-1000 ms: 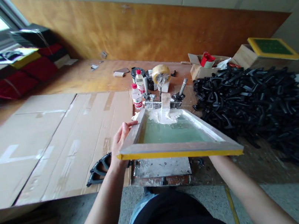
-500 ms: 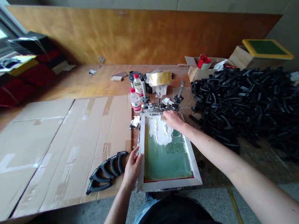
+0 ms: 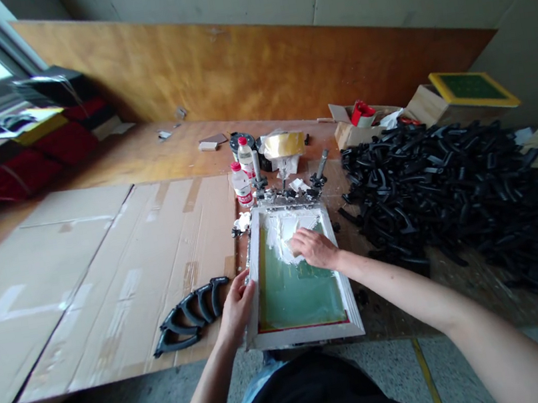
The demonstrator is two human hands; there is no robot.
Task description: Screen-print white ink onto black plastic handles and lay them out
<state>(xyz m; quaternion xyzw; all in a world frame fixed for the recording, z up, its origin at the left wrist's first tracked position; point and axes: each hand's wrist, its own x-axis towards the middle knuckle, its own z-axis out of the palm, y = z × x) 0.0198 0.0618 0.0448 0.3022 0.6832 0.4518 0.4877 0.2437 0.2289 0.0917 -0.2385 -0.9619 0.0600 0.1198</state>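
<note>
2 hands: left hand [image 3: 237,308] grips screen [image 3: 293,295], right hand [image 3: 313,250] touches paste [image 3: 279,240].

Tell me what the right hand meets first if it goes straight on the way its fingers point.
The white paste on the green screen comes first; the fingers of the right hand seem to lie at its edge, though depth is hard to judge.

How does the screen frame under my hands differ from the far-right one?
The near screen frame sits under the left hand and right hand, its pale green mesh smeared white; the far screen frame rests on a box, its mesh darker green, no white showing. Both are rectangular.
</note>
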